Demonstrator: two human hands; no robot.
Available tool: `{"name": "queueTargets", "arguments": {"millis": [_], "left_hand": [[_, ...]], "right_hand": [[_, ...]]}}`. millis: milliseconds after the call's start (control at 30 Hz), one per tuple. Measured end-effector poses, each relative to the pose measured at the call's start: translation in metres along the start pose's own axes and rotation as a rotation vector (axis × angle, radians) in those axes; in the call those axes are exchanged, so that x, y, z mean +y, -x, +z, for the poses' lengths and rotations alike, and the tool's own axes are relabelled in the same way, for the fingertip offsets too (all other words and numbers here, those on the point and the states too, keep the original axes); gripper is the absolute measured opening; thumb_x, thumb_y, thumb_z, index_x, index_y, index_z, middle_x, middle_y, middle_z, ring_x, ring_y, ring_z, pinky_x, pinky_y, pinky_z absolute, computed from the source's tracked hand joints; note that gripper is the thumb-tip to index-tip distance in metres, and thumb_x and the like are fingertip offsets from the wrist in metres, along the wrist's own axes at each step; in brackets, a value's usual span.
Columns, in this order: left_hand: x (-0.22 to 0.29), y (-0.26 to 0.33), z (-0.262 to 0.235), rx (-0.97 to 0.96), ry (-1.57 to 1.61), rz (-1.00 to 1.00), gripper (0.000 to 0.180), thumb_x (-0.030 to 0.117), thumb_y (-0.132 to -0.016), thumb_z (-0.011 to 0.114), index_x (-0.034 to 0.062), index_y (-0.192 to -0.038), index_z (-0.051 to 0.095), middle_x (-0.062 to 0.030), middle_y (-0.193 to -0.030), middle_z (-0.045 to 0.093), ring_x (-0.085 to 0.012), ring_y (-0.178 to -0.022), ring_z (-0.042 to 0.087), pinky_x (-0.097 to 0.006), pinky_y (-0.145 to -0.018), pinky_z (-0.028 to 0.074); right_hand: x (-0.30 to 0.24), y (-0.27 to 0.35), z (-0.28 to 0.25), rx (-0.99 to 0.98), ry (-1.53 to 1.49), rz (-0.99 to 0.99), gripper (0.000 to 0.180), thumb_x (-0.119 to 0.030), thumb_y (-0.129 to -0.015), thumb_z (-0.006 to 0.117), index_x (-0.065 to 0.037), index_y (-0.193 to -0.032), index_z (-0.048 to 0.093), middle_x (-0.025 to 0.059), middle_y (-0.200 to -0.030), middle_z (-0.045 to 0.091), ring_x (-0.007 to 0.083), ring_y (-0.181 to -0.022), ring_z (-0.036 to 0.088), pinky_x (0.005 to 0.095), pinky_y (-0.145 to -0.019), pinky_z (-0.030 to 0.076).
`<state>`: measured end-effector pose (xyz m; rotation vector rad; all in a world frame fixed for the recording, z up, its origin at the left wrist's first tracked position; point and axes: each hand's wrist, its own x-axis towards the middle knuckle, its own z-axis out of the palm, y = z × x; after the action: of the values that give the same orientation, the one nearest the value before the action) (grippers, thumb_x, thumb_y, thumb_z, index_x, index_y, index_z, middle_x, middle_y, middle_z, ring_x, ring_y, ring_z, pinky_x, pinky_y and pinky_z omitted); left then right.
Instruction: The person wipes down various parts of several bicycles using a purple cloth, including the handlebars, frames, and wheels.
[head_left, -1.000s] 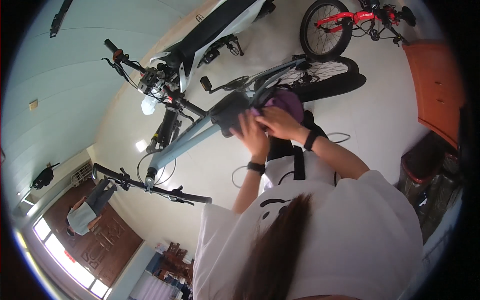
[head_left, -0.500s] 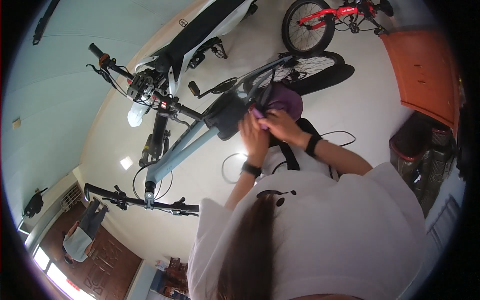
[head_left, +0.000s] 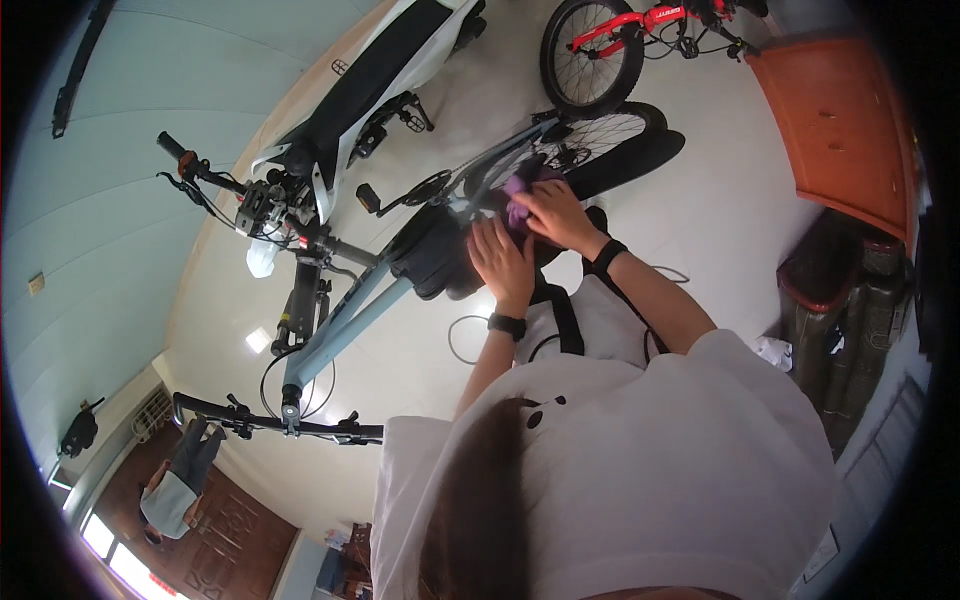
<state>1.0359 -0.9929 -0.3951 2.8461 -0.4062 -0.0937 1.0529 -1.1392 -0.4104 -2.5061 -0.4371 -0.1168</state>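
Observation:
A blue-grey bicycle (head_left: 345, 318) stands in front of me, with a black bag (head_left: 430, 262) in its frame. My right hand (head_left: 562, 217) is closed on a bunched purple cloth (head_left: 518, 208), pressed against the bicycle behind the bag. Just left of it, my left hand (head_left: 502, 262) lies with its fingers stretched out on the rear end of the bag. Both hands hide part of the frame beneath them. The saddle cannot be made out behind my hands and the cloth.
A white and black motorbike (head_left: 345, 125) stands beyond the bicycle. At the back are a red bicycle (head_left: 640, 25) and an orange-brown cabinet (head_left: 830, 125). Dark padded seating (head_left: 840, 310) is at the right. A person (head_left: 180, 485) stands by a brown door (head_left: 240, 520) at lower left.
The purple cloth, hanging loose before, is now bunched up and pressed to the bicycle. My right hand has moved slightly up with it. My left hand has left the cloth and spread on the bag.

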Motion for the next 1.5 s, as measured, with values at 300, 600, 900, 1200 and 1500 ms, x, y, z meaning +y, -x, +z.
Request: {"name": "queueTargets", "arguments": {"millis": [300, 600, 900, 1200, 1500], "left_hand": [[0.024, -0.016, 0.030, 0.283, -0.103, -0.525, 0.018, 0.027, -0.086, 0.049, 0.0150, -0.095, 0.058, -0.0052, -0.093, 0.057, -0.0240, -0.089, 0.051, -0.037, -0.086, 0.034], [0.034, -0.034, 0.050, 0.434, -0.155, -0.706, 0.024, 0.020, -0.087, 0.039, 0.0148, -0.089, 0.063, -0.0016, -0.091, 0.059, -0.0222, -0.092, 0.051, -0.041, -0.095, 0.028], [0.034, -0.032, 0.042, 0.470, -0.257, -0.803, 0.026, 0.019, -0.086, 0.036, 0.0149, -0.090, 0.062, -0.0022, -0.091, 0.059, -0.0230, -0.093, 0.049, -0.042, -0.097, 0.026], [0.034, -0.027, 0.039, 0.472, -0.297, -0.789, 0.032, 0.024, -0.088, 0.031, 0.0151, -0.091, 0.062, -0.0021, -0.095, 0.060, -0.0231, -0.094, 0.050, -0.040, -0.093, 0.028], [0.032, -0.024, 0.035, 0.445, -0.277, -0.831, 0.030, 0.021, -0.087, 0.033, 0.0163, -0.090, 0.063, -0.0020, -0.093, 0.060, -0.0225, -0.093, 0.049, -0.039, -0.095, 0.027]], "right_hand": [[0.085, 0.075, 0.029, -0.200, 0.206, -0.187, 0.031, -0.018, -0.079, 0.047, -0.021, -0.109, 0.055, 0.0023, -0.117, 0.052, 0.0210, -0.116, 0.042, 0.0390, -0.103, 0.026], [0.202, 0.100, -0.067, -0.124, 0.191, 0.340, 0.035, -0.011, -0.065, 0.062, -0.013, -0.099, 0.055, 0.0082, -0.095, 0.054, 0.0278, -0.100, 0.047, 0.0397, -0.085, 0.039], [0.120, 0.086, -0.001, -0.104, 0.061, -0.007, 0.034, -0.020, -0.073, 0.054, -0.020, -0.106, 0.055, 0.0049, -0.095, 0.053, 0.0250, -0.097, 0.047, 0.0445, -0.081, 0.038], [0.026, 0.016, 0.092, -0.082, 0.205, -0.442, 0.026, -0.021, -0.078, 0.048, -0.013, -0.100, 0.058, -0.0015, -0.103, 0.050, 0.0165, -0.114, 0.036, 0.0347, -0.097, 0.028], [0.110, 0.052, 0.025, 0.052, -0.012, -0.501, 0.021, -0.021, -0.075, 0.052, -0.024, -0.095, 0.053, -0.0060, -0.092, 0.050, 0.0132, -0.102, 0.046, 0.0401, -0.088, 0.035]]}}
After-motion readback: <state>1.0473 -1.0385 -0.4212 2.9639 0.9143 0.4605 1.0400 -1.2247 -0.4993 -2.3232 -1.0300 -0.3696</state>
